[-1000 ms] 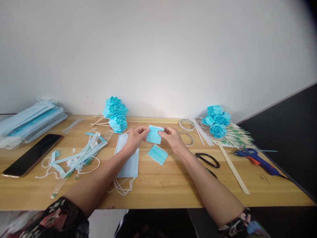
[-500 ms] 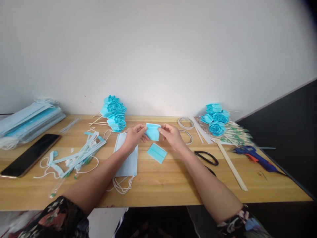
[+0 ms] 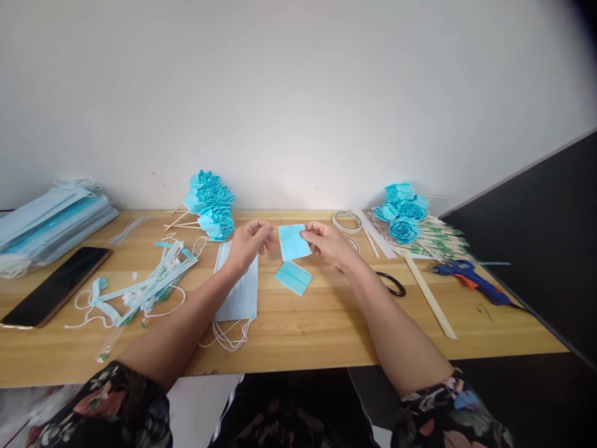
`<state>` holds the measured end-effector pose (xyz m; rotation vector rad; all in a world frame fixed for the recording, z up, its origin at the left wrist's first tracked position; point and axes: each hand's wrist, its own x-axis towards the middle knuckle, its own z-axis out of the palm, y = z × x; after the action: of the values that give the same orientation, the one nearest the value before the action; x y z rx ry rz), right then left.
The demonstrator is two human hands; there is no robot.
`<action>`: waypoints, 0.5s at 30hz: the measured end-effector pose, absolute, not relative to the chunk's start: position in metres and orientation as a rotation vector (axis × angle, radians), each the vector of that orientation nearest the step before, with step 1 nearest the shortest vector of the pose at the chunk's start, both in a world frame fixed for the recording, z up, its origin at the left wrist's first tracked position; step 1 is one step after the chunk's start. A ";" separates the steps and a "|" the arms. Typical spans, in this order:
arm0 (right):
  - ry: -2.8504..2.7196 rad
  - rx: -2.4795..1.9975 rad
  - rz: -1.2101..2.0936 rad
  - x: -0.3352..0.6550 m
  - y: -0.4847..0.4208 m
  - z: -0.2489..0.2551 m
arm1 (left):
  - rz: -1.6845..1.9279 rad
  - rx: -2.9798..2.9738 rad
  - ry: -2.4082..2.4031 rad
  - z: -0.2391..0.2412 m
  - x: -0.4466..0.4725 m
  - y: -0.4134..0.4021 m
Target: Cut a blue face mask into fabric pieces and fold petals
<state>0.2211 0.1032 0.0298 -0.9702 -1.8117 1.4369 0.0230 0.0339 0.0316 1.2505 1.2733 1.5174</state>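
My right hand (image 3: 326,242) pinches a light-blue square (image 3: 293,242) of mask fabric by its right side, raised over the table. To the left of that square, apart from it, my left hand (image 3: 253,242) has its fingers curled in with the thumb against them; nothing shows in them. Below the square a second light-blue fabric piece (image 3: 293,278) lies flat on the wood. Whole blue face masks (image 3: 237,289) with white ear loops lie stacked, partly under my left hand and forearm. My right forearm partly hides black-handled scissors (image 3: 392,284).
Blue fabric flowers on sticks (image 3: 209,202) lie at the back left, more blue flowers (image 3: 403,211) at the back right. A phone (image 3: 58,286), mask scraps (image 3: 149,286), tape rolls (image 3: 347,221), a wooden strip (image 3: 429,295) and a blue glue gun (image 3: 476,280) surround the table's middle.
My left hand has let go of the fabric square and drawn slightly left. The square has opened out larger in my right hand. The view has tilted slightly.
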 end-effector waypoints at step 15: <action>-2.783 -1.192 0.667 0.222 0.092 0.039 | 1.380 1.288 1.332 0.017 0.028 0.038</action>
<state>0.2217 0.0916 0.0393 -1.1924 -2.7832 0.6672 0.0283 0.0383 0.0168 1.2880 1.3320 1.3800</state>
